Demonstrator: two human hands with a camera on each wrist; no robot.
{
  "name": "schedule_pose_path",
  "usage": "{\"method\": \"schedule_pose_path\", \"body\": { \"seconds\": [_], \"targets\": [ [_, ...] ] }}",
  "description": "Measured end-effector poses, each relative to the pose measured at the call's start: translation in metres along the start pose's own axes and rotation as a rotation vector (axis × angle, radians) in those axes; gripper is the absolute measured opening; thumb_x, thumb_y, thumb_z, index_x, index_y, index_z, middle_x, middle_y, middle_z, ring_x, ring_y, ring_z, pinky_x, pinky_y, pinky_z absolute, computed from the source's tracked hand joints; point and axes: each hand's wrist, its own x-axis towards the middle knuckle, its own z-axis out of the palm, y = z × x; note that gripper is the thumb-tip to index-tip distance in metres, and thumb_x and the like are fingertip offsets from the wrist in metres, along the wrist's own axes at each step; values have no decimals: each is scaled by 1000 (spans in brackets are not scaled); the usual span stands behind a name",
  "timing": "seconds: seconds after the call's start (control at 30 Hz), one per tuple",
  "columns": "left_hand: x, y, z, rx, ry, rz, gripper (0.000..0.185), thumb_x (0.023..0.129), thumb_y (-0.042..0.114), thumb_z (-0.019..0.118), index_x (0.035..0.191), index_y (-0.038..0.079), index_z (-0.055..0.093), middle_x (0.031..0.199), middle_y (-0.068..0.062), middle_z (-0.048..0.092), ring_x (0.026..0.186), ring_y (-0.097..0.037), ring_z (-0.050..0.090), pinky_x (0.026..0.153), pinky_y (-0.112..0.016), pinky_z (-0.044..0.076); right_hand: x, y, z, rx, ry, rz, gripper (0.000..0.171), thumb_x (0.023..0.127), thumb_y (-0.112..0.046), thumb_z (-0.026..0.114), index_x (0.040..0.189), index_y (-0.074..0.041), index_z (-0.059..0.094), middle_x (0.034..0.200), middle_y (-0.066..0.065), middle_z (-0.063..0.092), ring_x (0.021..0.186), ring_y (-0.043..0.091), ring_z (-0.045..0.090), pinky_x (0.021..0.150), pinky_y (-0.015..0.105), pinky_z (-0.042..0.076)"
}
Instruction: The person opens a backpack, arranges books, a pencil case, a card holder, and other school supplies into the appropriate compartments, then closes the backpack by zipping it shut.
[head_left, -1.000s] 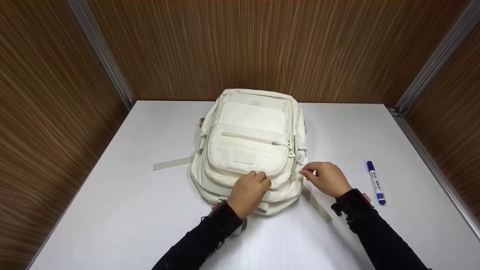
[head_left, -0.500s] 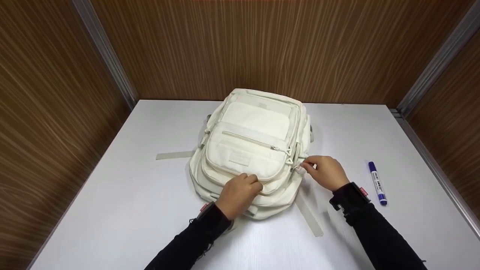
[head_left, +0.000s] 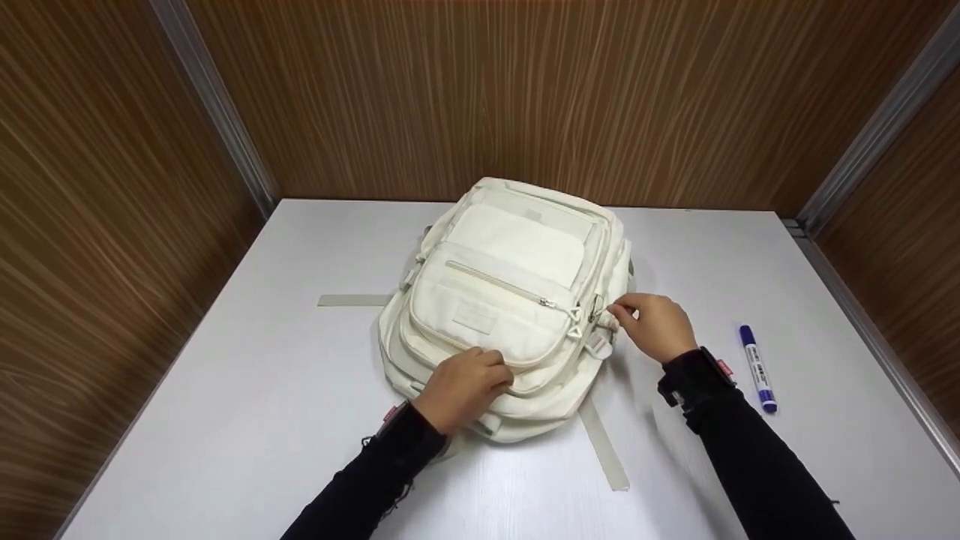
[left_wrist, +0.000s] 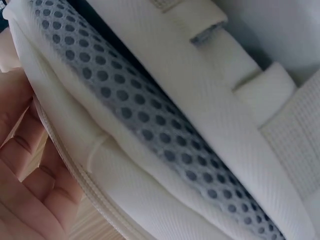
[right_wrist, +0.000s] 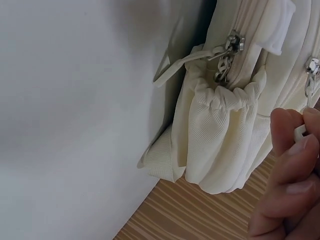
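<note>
A cream backpack point(head_left: 517, 232) lies on the table, its front facing up and its top leaning to the right in the head view. My left hand point(head_left: 465, 382) grips the lower edge of its front compartment. Fingers point(left_wrist: 55, 175) curl at that edge in the left wrist view, beside grey mesh padding point(left_wrist: 150, 120). At the bag's right side, my right hand point(head_left: 656, 326) pinches a zipper pull point(right_wrist: 300, 132) between thumb and forefinger. A metal zipper slider point(right_wrist: 312, 65) shows just above it. Another zipper pull point(right_wrist: 175, 67) hangs loose over a gathered side pocket point(right_wrist: 220, 135).
A blue and white marker point(head_left: 759, 369) lies right of my right hand. Loose webbing straps point(head_left: 604, 450) stretch from the bag onto the white table point(head_left: 225, 420). Wood-patterned panels point(head_left: 525, 97) enclose the back and sides.
My right hand has moved up along the bag's right side. The backpack has turned, its top swinging right, and my left hand has shifted left with its lower edge.
</note>
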Motion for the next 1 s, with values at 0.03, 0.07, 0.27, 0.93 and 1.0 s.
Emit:
{"method": "schedule_pose_path", "body": {
  "seconds": [0.03,0.07,0.27,0.93,1.0],
  "targets": [
    [-1,-1,-1,-10,-3,1,5,90,20,68,86,20,72,84,7,63,73,-13,56,63,-24,46,1,0,0,1,2,7,16,93,-19,65,97,-8,76,88,10,75,65,21,60,60,35,42],
    [-1,-2,-1,-18,-7,2,5,90,19,68,86,20,72,84,7,63,73,-13,56,63,-24,46,1,1,0,2,3,14,17,94,-20,65,97,-8,76,87,10,74,64,21,59,59,34,41],
    [-6,-7,-6,-49,-43,6,3,89,20,69,88,20,72,85,7,63,76,-13,56,65,-25,47,3,2,1,11,-6,38,18,95,-21,63,98,-8,76,87,10,74,65,22,60,60,34,41],
    [-11,-12,-9,-108,-107,-36,5,90,22,68,90,20,73,86,8,62,78,-11,55,67,-24,46,5,8,4,-6,87,136,21,94,-21,63,99,-4,74,85,16,73,70,31,63,61,44,44],
    [-12,-13,-8,-111,-91,-29,5,90,23,68,89,20,73,86,7,62,78,-11,56,66,-24,47,4,8,4,3,79,142,21,95,-21,62,99,-5,75,85,16,73,72,31,63,63,44,45]
  ]
}}
